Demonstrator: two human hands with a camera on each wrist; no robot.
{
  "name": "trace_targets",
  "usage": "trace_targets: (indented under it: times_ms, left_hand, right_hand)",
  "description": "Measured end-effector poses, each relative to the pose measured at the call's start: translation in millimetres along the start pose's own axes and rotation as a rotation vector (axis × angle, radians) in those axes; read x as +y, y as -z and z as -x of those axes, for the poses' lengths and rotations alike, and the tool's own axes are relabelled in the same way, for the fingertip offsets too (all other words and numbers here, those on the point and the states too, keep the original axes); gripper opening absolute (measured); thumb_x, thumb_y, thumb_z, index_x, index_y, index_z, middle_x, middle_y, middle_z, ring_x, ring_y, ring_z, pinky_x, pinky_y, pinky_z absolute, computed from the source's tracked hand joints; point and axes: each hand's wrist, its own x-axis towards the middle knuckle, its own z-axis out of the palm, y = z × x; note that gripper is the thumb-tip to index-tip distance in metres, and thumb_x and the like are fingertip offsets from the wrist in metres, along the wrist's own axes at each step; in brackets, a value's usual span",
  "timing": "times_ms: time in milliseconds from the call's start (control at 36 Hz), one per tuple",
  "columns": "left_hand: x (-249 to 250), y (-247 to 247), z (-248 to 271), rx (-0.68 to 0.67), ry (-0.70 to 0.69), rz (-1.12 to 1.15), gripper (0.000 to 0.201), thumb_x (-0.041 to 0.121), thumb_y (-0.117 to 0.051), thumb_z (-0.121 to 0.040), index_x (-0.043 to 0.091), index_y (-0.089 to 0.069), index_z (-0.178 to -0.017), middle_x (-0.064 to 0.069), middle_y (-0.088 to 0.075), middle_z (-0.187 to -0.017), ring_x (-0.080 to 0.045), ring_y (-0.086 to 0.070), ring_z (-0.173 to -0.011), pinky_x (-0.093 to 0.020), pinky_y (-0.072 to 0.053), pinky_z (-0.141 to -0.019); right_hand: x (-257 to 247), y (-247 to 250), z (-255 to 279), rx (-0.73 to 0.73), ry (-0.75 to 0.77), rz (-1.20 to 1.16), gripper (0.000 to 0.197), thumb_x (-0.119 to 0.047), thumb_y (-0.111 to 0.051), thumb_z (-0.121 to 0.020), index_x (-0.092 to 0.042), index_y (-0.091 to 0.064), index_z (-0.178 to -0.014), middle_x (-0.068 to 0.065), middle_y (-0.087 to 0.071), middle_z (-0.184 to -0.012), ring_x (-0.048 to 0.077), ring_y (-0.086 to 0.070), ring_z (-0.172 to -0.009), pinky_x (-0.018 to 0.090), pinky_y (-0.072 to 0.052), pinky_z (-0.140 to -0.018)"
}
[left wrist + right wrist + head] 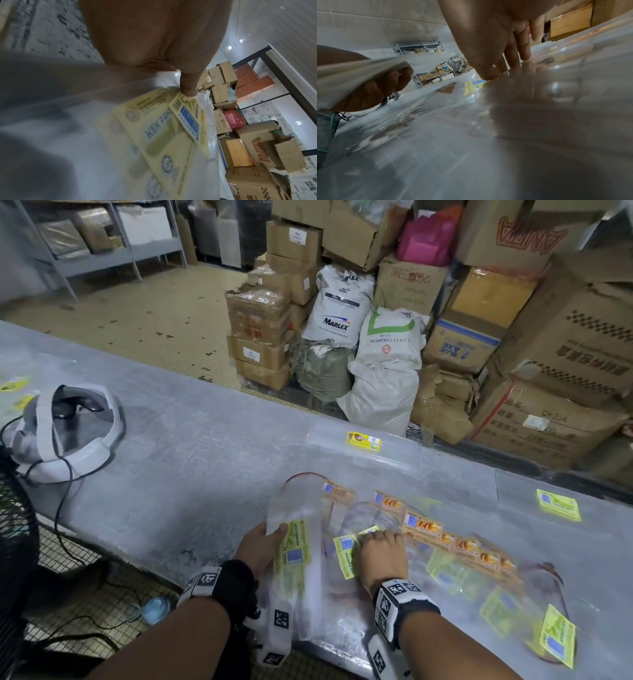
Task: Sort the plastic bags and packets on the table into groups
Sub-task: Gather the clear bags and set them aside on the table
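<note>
grey table point(191, 446) carries scattered clear labelled bags point(455, 563) and a white headset point(65, 429).

Dim, cool indoor light across the head view, with straight lines bowed by wide-angle distortion toward the edges and the stacked cardboard boxes point(565, 344) leaning inward. Soft glare on the clear plastic over the table point(191, 446); motion blur smearing the orange-labelled packets point(455, 539) and yellow labels at lower right. In the left-wrist view, a bright ceiling lamp point(229, 47) in the distance, the yellow-labelled bags point(164, 128) close up and out of focus, a heavy dark shadow at lower left. In the right-wrist view, broad specular sheen on the plastic, foreground blurred, distant shelving point(429, 65) sharper.
</note>
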Motion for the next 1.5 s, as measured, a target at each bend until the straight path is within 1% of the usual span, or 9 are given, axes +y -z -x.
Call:
trace_targets:
  times_ms: [83,194,333,500,722,944,1083,1222,1500]
  left_hand:
    - [0,0,0,-0.003,-0.005,0.001,0.021,0.021,-0.058,-0.099,0.008,-0.066,-0.114,-0.004,-0.073,-0.092,-0.015,-0.070,-0.074,-0.019,-0.052,-0.053]
    - [1,-3,-3,-0.013,0.006,0.031,0.024,0.023,-0.059,-0.099,0.006,-0.067,-0.114,-0.006,-0.075,-0.094,-0.021,-0.072,-0.079,-0.029,-0.055,-0.064]
    - [3,-12,-5,-0.032,0.021,0.064,0.021,0.025,-0.061,-0.097,0.011,-0.069,-0.110,-0.009,-0.075,-0.098,-0.025,-0.072,-0.085,-0.038,-0.059,-0.076]
    - [4,-18,-6,-0.044,0.000,-0.016,0.023,0.035,-0.064,-0.095,0.015,-0.068,-0.105,-0.007,-0.075,-0.102,-0.026,-0.072,-0.091,-0.046,-0.056,-0.091]
    - [4,-23,-1,-0.070,-0.001,-0.010,0.014,0.028,-0.059,-0.099,0.020,-0.069,-0.097,-0.005,-0.075,-0.099,-0.026,-0.071,-0.094,-0.044,-0.055,-0.093]
    - [8,-31,-7,-0.083,0.043,0.050,0.026,0.028,-0.062,-0.097,0.005,-0.070,-0.102,-0.011,-0.076,-0.096,-0.026,-0.072,-0.085,-0.040,-0.057,-0.084]
    - [11,-35,-13,-0.130,0.074,0.097,0.032,0.032,-0.063,-0.096,0.005,-0.068,-0.111,-0.016,-0.075,-0.102,-0.037,-0.070,-0.100,-0.055,-0.051,-0.097]
    - [14,-30,-18,-0.164,0.062,0.123,0.027,0.034,-0.064,-0.095,0.009,-0.070,-0.105,-0.016,-0.074,-0.103,-0.038,-0.068,-0.101,-0.057,-0.050,-0.098]
    - [11,-31,-17,0.067,-0.034,0.198,0.018,0.025,-0.062,-0.097,0.014,-0.066,-0.110,-0.011,-0.073,-0.101,-0.030,-0.070,-0.090,-0.044,-0.057,-0.083]
  right_hand:
    - [0,4,-1,0.023,0.002,-0.073,0.027,-0.025,-0.088,-0.043,-0.011,-0.066,-0.051,0.007,-0.061,-0.053,0.030,-0.059,-0.056,0.042,-0.051,-0.064]
    - [0,14,4,-0.001,0.034,-0.019,0.016,-0.027,-0.072,-0.071,-0.012,-0.073,-0.076,0.007,-0.070,-0.077,0.031,-0.063,-0.082,0.045,-0.047,-0.085]
    - [5,10,4,0.022,-0.010,-0.192,0.028,-0.022,-0.088,-0.039,-0.013,-0.065,-0.052,0.006,-0.061,-0.054,0.029,-0.058,-0.058,0.039,-0.053,-0.059]
    - [12,2,10,0.010,-0.009,-0.188,0.048,-0.050,-0.047,-0.093,-0.014,-0.058,-0.123,0.008,-0.057,-0.127,0.030,-0.046,-0.122,0.040,-0.034,-0.103]
    - [8,4,17,0.115,-0.005,-0.183,0.020,-0.034,-0.060,-0.071,-0.019,-0.069,-0.062,0.000,-0.067,-0.071,0.025,-0.060,-0.075,0.039,-0.049,-0.073]
    - [-4,18,24,0.283,0.130,-0.341,0.030,-0.035,-0.046,-0.089,-0.024,-0.074,-0.083,-0.009,-0.070,-0.087,0.019,-0.061,-0.090,0.035,-0.038,-0.085]
    - [-7,28,28,0.266,0.221,-0.421,0.031,-0.010,-0.082,-0.064,-0.023,-0.074,-0.090,-0.006,-0.073,-0.092,0.018,-0.066,-0.092,0.036,-0.054,-0.088]
    - [-1,38,29,0.224,0.130,-0.669,0.024,-0.031,-0.049,-0.099,-0.025,-0.071,-0.094,-0.008,-0.069,-0.089,0.010,-0.060,-0.085,0.027,-0.047,-0.081]
    - [8,68,19,0.230,-0.055,-0.758,0.037,-0.045,-0.039,-0.102,-0.027,-0.068,-0.117,0.003,-0.072,-0.093,0.023,-0.064,-0.087,0.029,-0.040,-0.066]
